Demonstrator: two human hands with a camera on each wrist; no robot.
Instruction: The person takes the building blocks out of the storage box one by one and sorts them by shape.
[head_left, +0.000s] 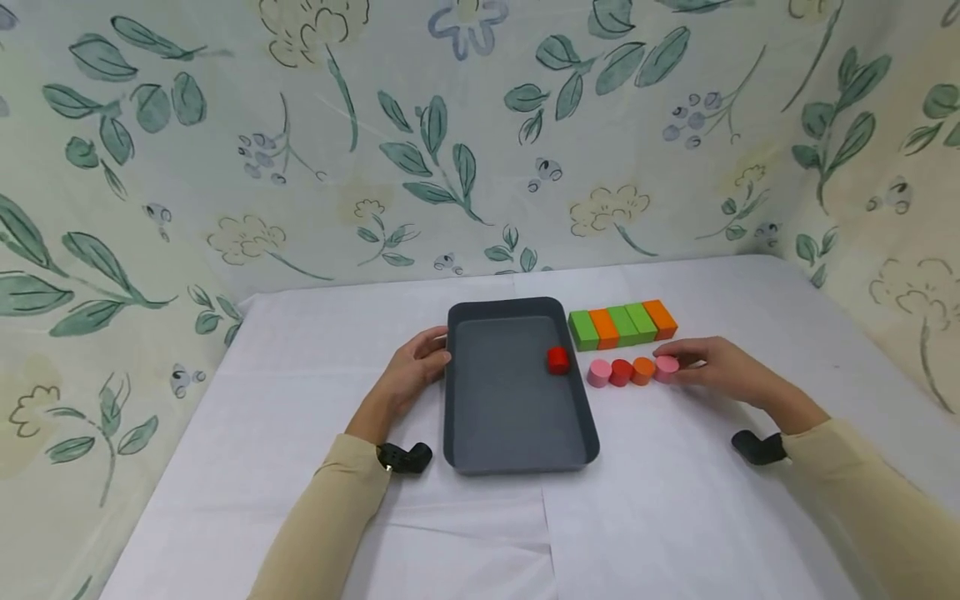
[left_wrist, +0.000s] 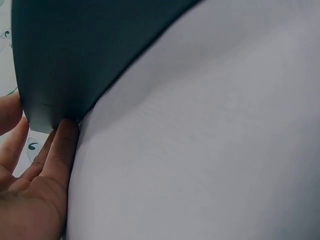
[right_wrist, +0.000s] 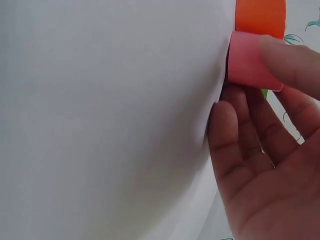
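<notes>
A dark grey rectangular tray [head_left: 502, 417] lies on the white cloth, a small red cylinder [head_left: 558, 361] inside it near the right wall. My left hand [head_left: 408, 371] rests against the tray's left side, fingertips and thumb touching the outer wall, which the left wrist view shows close up. To the right of the tray, my right hand [head_left: 726, 368] pinches a pink cylinder [right_wrist: 246, 60] between thumb and fingers. That cylinder stands at the right end of a short row, beside an orange cylinder [head_left: 642, 371], a red cylinder [head_left: 621, 372] and another pink cylinder [head_left: 599, 372].
Behind the cylinders runs a row of green and orange blocks, with a green block [head_left: 583, 331] by the tray and an orange block [head_left: 660, 320] at the far end. A floral cloth [head_left: 480, 150] hangs behind the white-covered table [head_left: 322, 350].
</notes>
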